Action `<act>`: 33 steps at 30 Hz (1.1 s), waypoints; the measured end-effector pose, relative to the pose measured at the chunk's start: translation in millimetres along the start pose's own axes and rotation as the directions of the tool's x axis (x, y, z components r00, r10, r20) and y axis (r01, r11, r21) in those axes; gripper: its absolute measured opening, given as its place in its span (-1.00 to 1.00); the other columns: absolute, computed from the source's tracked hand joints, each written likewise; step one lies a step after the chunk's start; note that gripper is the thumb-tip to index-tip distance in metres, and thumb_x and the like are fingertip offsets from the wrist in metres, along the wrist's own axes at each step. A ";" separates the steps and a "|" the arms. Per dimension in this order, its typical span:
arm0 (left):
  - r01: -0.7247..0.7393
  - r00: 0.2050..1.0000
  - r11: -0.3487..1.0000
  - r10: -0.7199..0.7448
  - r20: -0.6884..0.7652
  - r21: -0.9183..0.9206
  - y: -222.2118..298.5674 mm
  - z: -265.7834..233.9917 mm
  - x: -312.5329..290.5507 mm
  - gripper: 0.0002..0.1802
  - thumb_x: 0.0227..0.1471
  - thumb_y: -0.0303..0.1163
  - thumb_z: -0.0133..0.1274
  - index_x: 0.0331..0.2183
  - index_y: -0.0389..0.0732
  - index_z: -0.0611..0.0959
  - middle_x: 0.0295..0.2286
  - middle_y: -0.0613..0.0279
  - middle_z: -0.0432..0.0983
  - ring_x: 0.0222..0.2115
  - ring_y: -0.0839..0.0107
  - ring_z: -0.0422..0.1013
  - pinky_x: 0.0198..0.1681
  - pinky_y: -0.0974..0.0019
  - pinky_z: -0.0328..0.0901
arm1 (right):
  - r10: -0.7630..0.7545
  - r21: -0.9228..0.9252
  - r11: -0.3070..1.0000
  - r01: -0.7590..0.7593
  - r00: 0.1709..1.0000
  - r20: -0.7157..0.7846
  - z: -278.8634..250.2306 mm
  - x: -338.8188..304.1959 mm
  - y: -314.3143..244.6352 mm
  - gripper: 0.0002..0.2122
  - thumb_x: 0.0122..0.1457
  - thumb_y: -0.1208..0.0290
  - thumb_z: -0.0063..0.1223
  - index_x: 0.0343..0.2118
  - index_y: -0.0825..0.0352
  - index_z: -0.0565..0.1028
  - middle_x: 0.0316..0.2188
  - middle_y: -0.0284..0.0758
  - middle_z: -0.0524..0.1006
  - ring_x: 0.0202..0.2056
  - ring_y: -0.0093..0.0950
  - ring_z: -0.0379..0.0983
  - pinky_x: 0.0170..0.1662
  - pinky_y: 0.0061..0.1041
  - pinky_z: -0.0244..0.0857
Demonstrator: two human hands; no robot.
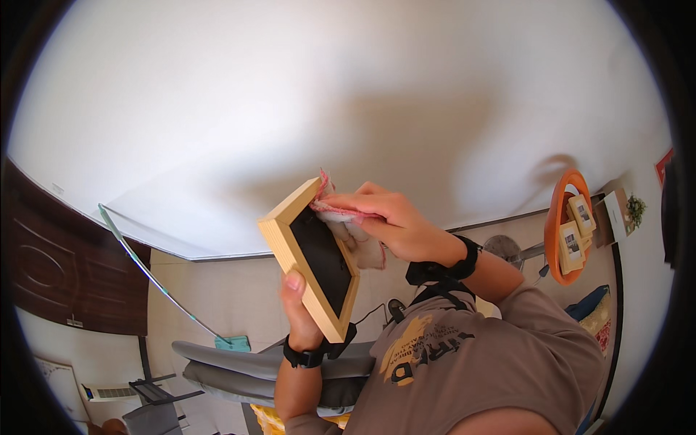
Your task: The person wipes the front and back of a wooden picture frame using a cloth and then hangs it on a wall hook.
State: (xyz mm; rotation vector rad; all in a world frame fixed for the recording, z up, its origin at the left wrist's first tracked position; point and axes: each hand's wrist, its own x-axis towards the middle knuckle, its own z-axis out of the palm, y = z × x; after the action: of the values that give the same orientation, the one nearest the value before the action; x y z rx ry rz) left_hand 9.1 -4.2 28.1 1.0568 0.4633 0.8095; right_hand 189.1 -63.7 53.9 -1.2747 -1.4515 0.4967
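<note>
1. A mop (pixel 154 278) is slanting toward the white wall (pixel 239 87), its teal head (pixel 233 344) resting on the pale floor (pixel 196 293).
2. A dark brown panelled door (pixel 80 254) is standing at the left.
3. An orange round tabletop (pixel 552 239) is resting on a metal pedestal (pixel 504 248).
4. A green plant (pixel 636 211) is sitting beside a white boxlike thing (pixel 617 215).
5. Grey padded cushions (pixel 235 360) are lying below the centre.
6. A grey chair (pixel 154 419) is standing at the lower left.

A round orange counter (pixel 552 232) is carrying light wooden frames (pixel 572 246), which are lying close together with small pictures showing. Its round metallic base (pixel 502 249) is standing on the pale tiled floor (pixel 185 290), where a teal mop head (pixel 233 344) is also resting at the lower end of its slim pole (pixel 163 285).
</note>
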 end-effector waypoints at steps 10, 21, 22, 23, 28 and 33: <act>0.004 0.999 0.948 0.010 0.042 -0.318 1.6 -0.7 10.3 -0.19 -0.02 0.18 -0.17 0.07 -0.24 0.23 -0.05 0.01 0.31 -0.11 0.15 0.34 -0.07 0.14 0.30 | 0.216 0.689 0.709 -0.150 0.976 -0.009 -31.5 -9.7 8.7 -0.69 0.19 0.53 -0.23 0.00 0.35 0.35 -0.16 -0.31 0.43 -0.18 -0.55 0.35 -0.04 -0.52 0.20; -0.046 0.995 0.945 0.073 0.071 -0.324 9.0 10.3 9.3 -0.12 -0.08 0.21 -0.08 0.09 -0.26 0.20 -0.01 -0.05 0.26 -0.08 0.09 0.31 -0.04 0.12 0.26 | 0.411 0.835 0.533 -0.138 0.905 -0.113 -41.7 -15.6 -12.1 -0.68 0.22 0.43 -0.21 0.02 0.40 0.28 -0.11 -0.27 0.41 -0.10 -0.49 0.36 -0.04 -0.48 0.25; -0.047 0.995 0.947 0.072 0.067 -0.319 9.4 8.3 8.1 -0.12 -0.08 0.21 -0.08 0.09 -0.26 0.20 -0.01 -0.05 0.26 -0.08 0.09 0.31 -0.04 0.12 0.26 | 0.414 0.837 0.529 -0.136 0.903 -0.115 -39.7 -16.3 -15.7 -0.69 0.22 0.43 -0.21 0.01 0.38 0.29 -0.14 -0.29 0.43 -0.12 -0.54 0.36 -0.06 -0.52 0.26; -0.053 0.998 0.966 0.057 0.011 -0.253 8.9 5.2 6.9 -0.13 -0.08 0.20 -0.08 0.09 -0.25 0.21 -0.01 -0.02 0.27 -0.08 0.11 0.31 -0.04 0.12 0.26 | 0.413 0.841 0.524 -0.137 0.904 -0.111 -36.6 -16.6 -17.2 -0.69 0.22 0.43 -0.21 0.01 0.38 0.29 -0.14 -0.29 0.43 -0.12 -0.54 0.36 -0.06 -0.52 0.26; -0.038 0.999 0.977 0.033 -0.031 -0.208 5.1 5.2 5.2 -0.16 -0.07 0.16 -0.09 0.09 -0.23 0.21 -0.01 0.05 0.28 -0.07 0.12 0.32 -0.02 0.10 0.26 | -0.017 0.429 0.901 0.056 0.995 -0.095 -7.7 -7.6 -40.5 -0.72 0.19 0.50 -0.22 -0.03 0.37 0.34 -0.11 -0.28 0.45 -0.19 -0.55 0.35 -0.13 -0.56 0.23; -0.027 0.999 0.979 0.030 0.014 -0.202 8.4 9.6 5.2 -0.12 -0.11 0.17 -0.09 0.12 -0.20 0.16 0.01 0.09 0.22 -0.01 0.17 0.23 0.00 0.08 0.21 | -0.292 0.032 0.955 0.294 0.956 -0.036 20.8 4.8 -30.4 -0.64 -0.01 0.66 -0.06 -0.07 0.35 0.41 -0.07 -0.27 0.44 -0.39 -0.42 0.31 -0.32 -0.53 0.24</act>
State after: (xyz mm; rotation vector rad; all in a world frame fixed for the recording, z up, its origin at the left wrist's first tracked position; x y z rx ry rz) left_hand 16.0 -3.7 40.0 0.8827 0.3444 0.8536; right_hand 158.4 -62.9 74.8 -1.0103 -1.5655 0.3014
